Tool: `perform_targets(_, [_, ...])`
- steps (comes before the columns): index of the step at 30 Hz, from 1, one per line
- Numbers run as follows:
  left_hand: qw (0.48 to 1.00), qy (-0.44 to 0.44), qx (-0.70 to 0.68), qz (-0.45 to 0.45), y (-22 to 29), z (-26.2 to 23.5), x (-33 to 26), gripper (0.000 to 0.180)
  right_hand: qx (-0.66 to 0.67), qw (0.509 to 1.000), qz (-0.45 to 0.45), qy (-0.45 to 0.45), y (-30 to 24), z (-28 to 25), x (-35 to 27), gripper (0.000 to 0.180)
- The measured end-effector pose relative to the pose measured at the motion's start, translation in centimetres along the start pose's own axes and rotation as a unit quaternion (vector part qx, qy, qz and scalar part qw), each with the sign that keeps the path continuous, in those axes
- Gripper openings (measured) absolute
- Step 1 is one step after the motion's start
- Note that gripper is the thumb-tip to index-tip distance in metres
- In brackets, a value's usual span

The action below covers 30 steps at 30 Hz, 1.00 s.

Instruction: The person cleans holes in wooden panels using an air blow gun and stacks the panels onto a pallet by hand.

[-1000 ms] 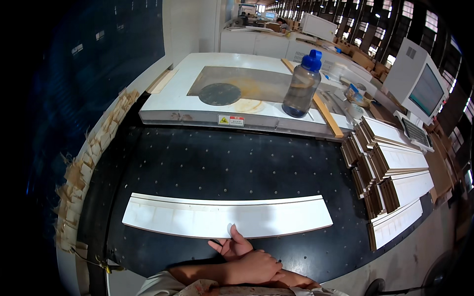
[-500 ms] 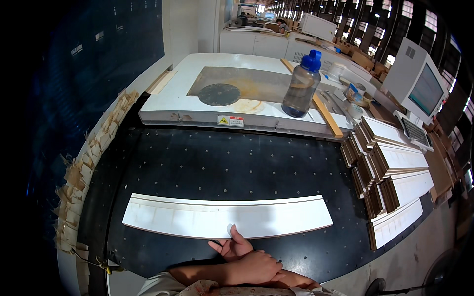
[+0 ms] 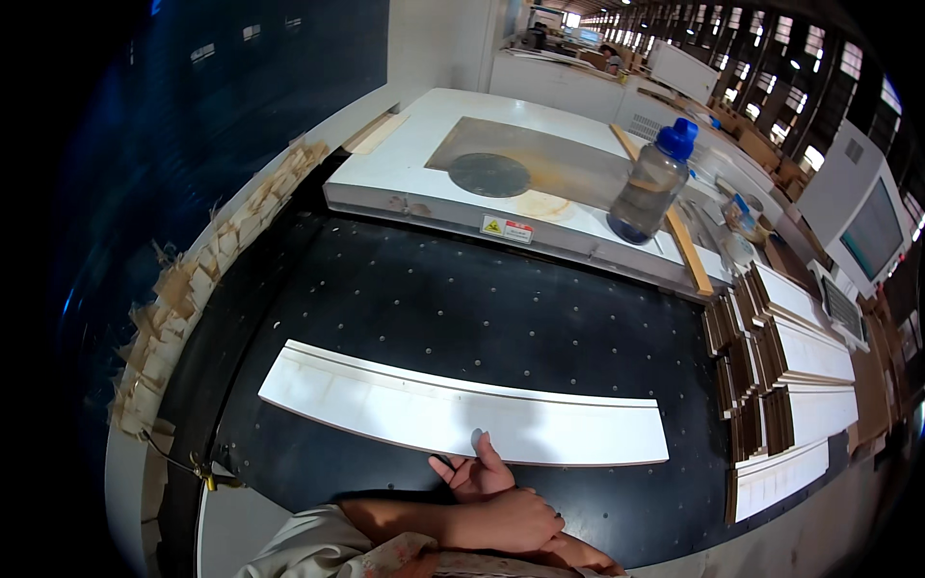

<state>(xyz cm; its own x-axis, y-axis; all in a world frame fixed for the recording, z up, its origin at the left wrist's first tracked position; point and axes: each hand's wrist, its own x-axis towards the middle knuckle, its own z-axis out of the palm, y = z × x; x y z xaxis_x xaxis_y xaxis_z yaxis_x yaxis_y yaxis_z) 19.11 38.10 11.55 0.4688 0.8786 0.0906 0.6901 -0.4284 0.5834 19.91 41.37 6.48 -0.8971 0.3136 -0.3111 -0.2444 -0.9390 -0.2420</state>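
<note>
A long white board (image 3: 385,401) with a groove along its far edge lies on the black table. My right hand (image 3: 480,476) is at its near edge, thumb raised and overlapping the board in view, fingers apart and holding nothing. Whether the thumb touches the board I cannot tell. My left hand (image 3: 520,521) lies across my right wrist, fingers wrapped round it. Both forearms come in low, crossing in front of me.
Stacks of white boards (image 3: 814,358) stand at the right. A blue-capped water bottle (image 3: 647,188) and a wooden strip (image 3: 689,250) rest on the white machine bed (image 3: 385,173). A monitor (image 3: 872,226) is at far right. Torn tape (image 3: 207,260) lines the left edge.
The whole view has shifted and tilted, so the table now slants down to the right. My hands keep the same crossed pose, and the board has not visibly moved on the table.
</note>
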Motion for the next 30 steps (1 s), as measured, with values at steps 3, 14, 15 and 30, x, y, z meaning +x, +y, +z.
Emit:
perform_targets(3, [1.000,-0.005,-0.004,0.002,-0.08,0.02,0.10,0.040,-0.004,1.000,0.000,-0.005,-0.06,0.01,0.01,0.036])
perform_targets(14, [1.000,-0.015,0.016,0.006,0.21,-0.45,0.17,0.040,-0.003,1.000,0.003,-0.013,-0.24,0.09,-0.07,0.037])
perform_targets(15, [1.000,-0.016,0.021,0.003,0.19,-0.36,0.23,0.040,-0.002,1.000,0.001,-0.012,-0.31,0.15,-0.12,0.037])
perform_targets(30, [0.998,-0.043,0.043,-0.003,0.21,-0.34,0.24,0.020,-0.010,1.000,-0.005,-0.005,-0.23,0.42,-0.13,0.036])
